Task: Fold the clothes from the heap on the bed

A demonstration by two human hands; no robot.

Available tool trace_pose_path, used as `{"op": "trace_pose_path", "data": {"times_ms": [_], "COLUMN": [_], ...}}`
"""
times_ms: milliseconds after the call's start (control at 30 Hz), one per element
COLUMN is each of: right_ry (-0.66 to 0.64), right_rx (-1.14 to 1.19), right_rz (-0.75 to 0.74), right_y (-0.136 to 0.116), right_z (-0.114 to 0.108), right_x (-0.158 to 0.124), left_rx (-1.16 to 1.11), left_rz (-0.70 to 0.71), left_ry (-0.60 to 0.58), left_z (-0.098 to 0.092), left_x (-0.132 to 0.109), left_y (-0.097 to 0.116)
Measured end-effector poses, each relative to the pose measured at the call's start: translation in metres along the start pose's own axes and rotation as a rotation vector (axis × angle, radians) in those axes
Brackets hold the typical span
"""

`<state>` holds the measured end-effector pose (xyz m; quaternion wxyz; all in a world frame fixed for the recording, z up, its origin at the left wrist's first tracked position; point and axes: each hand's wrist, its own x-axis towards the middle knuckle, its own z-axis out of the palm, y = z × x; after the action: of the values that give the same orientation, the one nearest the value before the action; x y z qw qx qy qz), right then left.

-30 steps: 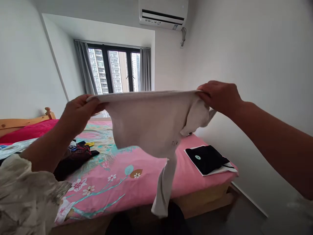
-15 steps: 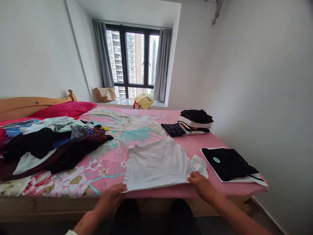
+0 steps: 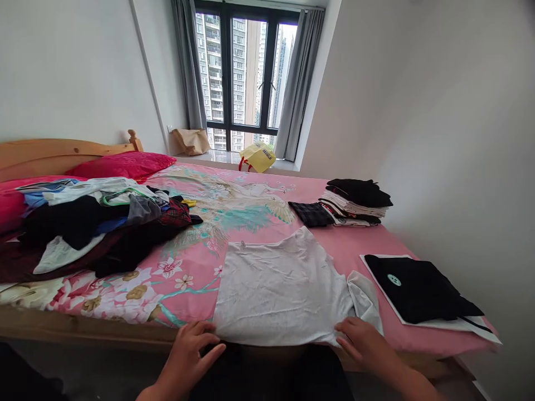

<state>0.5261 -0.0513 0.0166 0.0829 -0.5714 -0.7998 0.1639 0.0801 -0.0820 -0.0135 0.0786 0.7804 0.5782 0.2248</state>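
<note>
A white T-shirt (image 3: pixel 276 289) lies spread at the front edge of the bed, lightly wrinkled, with a sleeve-like part (image 3: pixel 364 295) folded out at its right side. My left hand (image 3: pixel 193 351) is at the shirt's front left corner, thumb and fingers apart, holding nothing. At the front right corner is my right hand (image 3: pixel 363 341), its fingertips against the cloth and its thumb spread below them. Right of the shirt, a folded black garment (image 3: pixel 422 289) with a small pale round print rests on a white board-like sheet (image 3: pixel 401 317).
A loose heap of mixed clothes (image 3: pixel 100 223) covers the bed's left side. Toward the back right stand a stack of folded clothes (image 3: pixel 357 203) and a dark checked folded piece (image 3: pixel 311 214). A paper bag (image 3: pixel 191 141) and a yellow bag (image 3: pixel 258 157) are by the window.
Both hands have loosened from the shirt's front edge, which now lies lower and flatter. The view has tilted down and shifted left.
</note>
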Motion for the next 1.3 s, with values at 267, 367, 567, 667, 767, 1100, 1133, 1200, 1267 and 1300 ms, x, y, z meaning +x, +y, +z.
{"op": "trace_pose_path", "data": {"times_ms": [267, 367, 567, 667, 767, 1100, 1133, 1200, 1267, 1300], "right_ry": [0.312, 0.336, 0.107, 0.022, 0.032, 0.495, 0.511, 0.522, 0.536, 0.545], "right_rx": [0.246, 0.24, 0.195, 0.12, 0.058, -0.192, -0.207, -0.216, -0.218, -0.22], "right_rz": [0.139, -0.017, -0.352, -0.406, -0.406, -0.081, -0.073, -0.064, -0.055, -0.053], "right_y": [0.002, -0.033, -0.084, -0.08, -0.071, -0.041, -0.039, -0.038, -0.039, -0.04], "right_z": [-0.039, -0.025, 0.024, 0.042, 0.057, 0.072, 0.071, 0.069, 0.068, 0.067], "right_x": [0.099, 0.126, 0.158, 0.186, 0.23, 0.325, 0.326, 0.327, 0.327, 0.326], "left_rx": [-0.151, -0.124, 0.034, 0.136, 0.141, -0.022, -0.038, -0.049, -0.044, -0.042], "left_rz": [0.078, 0.15, 0.014, -0.189, -0.243, -0.257, -0.242, -0.235, -0.242, -0.248], "left_ry": [0.083, -0.041, -0.174, -0.157, -0.115, 0.219, 0.244, 0.265, 0.262, 0.261], "left_z": [0.013, 0.038, 0.064, 0.065, 0.07, 0.084, 0.084, 0.086, 0.088, 0.089], "left_x": [0.122, 0.167, 0.212, 0.222, 0.231, 0.257, 0.257, 0.257, 0.256, 0.256], "left_y": [0.011, 0.019, -0.018, -0.054, -0.08, -0.129, -0.132, -0.134, -0.133, -0.133]}}
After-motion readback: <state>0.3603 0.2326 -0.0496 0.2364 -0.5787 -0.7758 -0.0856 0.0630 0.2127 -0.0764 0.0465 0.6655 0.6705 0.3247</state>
